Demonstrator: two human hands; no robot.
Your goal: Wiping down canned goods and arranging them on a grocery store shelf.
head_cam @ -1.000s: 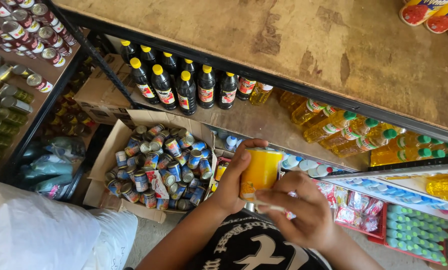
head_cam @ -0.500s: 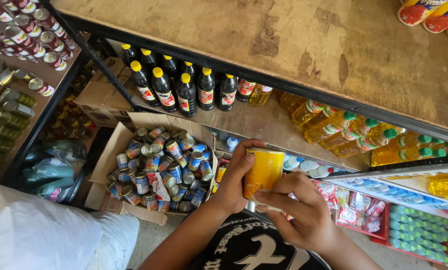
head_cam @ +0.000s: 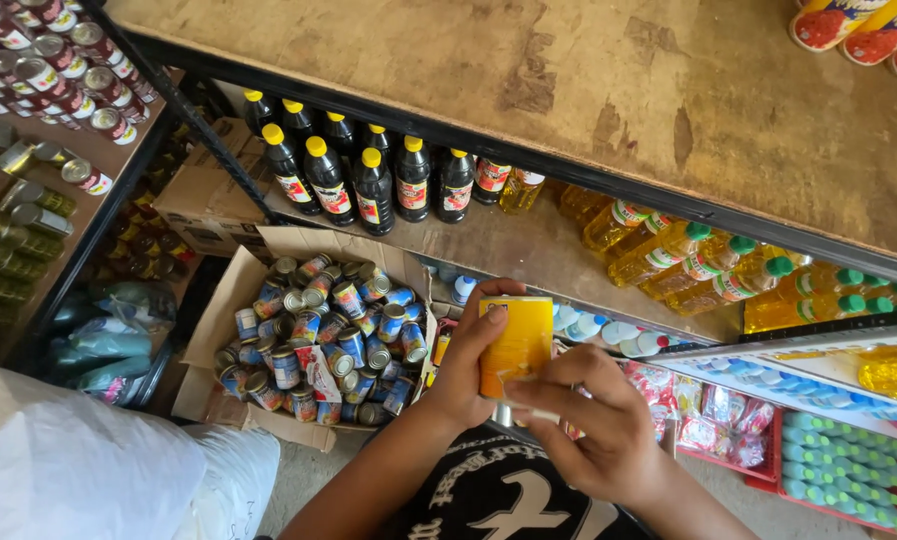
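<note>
Clamped in left hand (head_cam: 465, 372) grip: yellow can (head_cam: 514, 345), above box of tins (head_cam: 320, 338). Right hand (head_cam: 596, 420) fingertips pinched at lower edge. Risk: slippage, drop onto tins below.

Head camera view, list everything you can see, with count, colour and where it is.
yellow can: one, yellow, centre, held by both hands
cardboard box: one, brown, on the floor left of centre
small cans: many, mostly blue labels, piled in the cardboard box
dark bottles: about ten, black with yellow caps, middle shelf
oil bottles: many, yellow with green caps, middle shelf at right
top shelf board: one, worn brown, across the top
tins: many, red and silver, left rack
white sacks: white, lower left; count unclear
left hand: grips the yellow can's side
right hand: fingers at the yellow can's lower end
</note>
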